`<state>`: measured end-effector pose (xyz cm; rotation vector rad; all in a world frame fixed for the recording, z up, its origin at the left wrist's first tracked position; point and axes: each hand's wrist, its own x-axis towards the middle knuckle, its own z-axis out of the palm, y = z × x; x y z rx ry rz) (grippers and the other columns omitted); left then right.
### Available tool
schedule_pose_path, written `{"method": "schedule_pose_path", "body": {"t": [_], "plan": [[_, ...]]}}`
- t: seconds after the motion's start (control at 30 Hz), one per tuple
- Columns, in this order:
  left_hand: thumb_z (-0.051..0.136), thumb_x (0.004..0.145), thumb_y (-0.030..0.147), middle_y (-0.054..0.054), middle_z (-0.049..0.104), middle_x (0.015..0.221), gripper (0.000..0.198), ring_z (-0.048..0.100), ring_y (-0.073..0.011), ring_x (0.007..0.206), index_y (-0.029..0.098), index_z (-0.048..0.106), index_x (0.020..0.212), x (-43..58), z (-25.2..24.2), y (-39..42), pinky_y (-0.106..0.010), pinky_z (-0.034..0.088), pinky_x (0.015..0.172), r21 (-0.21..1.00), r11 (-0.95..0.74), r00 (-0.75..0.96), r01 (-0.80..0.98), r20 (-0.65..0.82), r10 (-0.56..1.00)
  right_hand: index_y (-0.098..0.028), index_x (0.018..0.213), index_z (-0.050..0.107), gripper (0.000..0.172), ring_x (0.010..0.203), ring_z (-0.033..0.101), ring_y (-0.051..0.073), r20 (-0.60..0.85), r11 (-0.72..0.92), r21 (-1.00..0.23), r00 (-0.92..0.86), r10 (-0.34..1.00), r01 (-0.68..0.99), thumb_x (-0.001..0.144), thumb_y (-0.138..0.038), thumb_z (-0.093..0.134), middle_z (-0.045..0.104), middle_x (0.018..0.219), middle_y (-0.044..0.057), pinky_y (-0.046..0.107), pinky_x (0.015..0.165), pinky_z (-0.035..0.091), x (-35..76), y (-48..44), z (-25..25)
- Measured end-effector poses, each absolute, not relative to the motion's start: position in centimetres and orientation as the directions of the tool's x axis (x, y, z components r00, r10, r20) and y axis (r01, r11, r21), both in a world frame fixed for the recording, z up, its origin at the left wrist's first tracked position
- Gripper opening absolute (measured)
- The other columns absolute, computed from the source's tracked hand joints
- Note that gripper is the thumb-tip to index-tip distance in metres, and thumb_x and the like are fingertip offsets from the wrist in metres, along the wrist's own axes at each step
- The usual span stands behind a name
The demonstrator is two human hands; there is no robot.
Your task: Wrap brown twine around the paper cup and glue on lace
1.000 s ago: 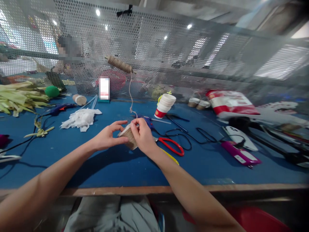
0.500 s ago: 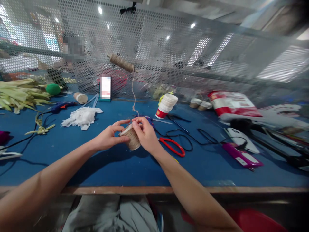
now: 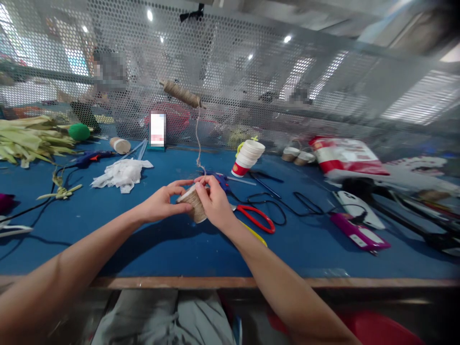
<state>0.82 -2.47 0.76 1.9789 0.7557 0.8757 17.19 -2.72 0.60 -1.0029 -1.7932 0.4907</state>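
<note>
Above the flat blue surface [image 3: 287, 258], between its near and far edges, the left hand [image 3: 162, 203] clasps a tilted, twine-wrapped white cup [image 3: 197, 207]; the right hand [image 3: 217, 203] pinches its rim. From here the side looks covered, the rim bare, the thin brown strand [image 3: 197, 136] uncut from 1 brown cylindrical spool [image 3: 180, 93].

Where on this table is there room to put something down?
Bare tabletop shows between the purple device, red handle and front edge, and between the white cloth and left forearm. It's crowded beyond the right hand, with cords and cups.
</note>
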Motion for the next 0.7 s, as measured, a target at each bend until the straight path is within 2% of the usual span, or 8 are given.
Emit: {"method": "schedule_pose_path", "body": {"t": [0.37,0.7], "plan": [[0.052,0.073,0.027,-0.011,0.045,0.125,0.014,0.045,-0.0237,0.112,0.014,0.052,0.07,1.03,0.54,-2.45,-0.038,0.032,0.095,0.899,-0.397,0.484,0.185,0.268,0.833,-0.02,0.075,0.039,0.007,0.086,0.048,0.016,0.677,0.676,-0.501,-0.242,0.695,0.539,0.082,-0.021,0.039,0.048,0.089,0.008,0.033,0.075,0.042,17.25,-2.68,0.35],[0.051,0.07,0.023,-0.01,0.047,0.121,0.01,0.047,-0.0236,0.109,0.014,0.053,0.069,1.15,0.49,-2.57,-0.038,0.035,0.092,0.893,-0.414,0.491,0.178,0.284,0.823,-0.02,0.074,0.04,0.009,0.082,0.049,0.016,0.644,0.661,-0.54,-0.251,0.723,0.521,0.082,-0.022,0.039,0.048,0.087,0.007,0.032,0.072,0.042,16.99,-2.75,0.19]]}}
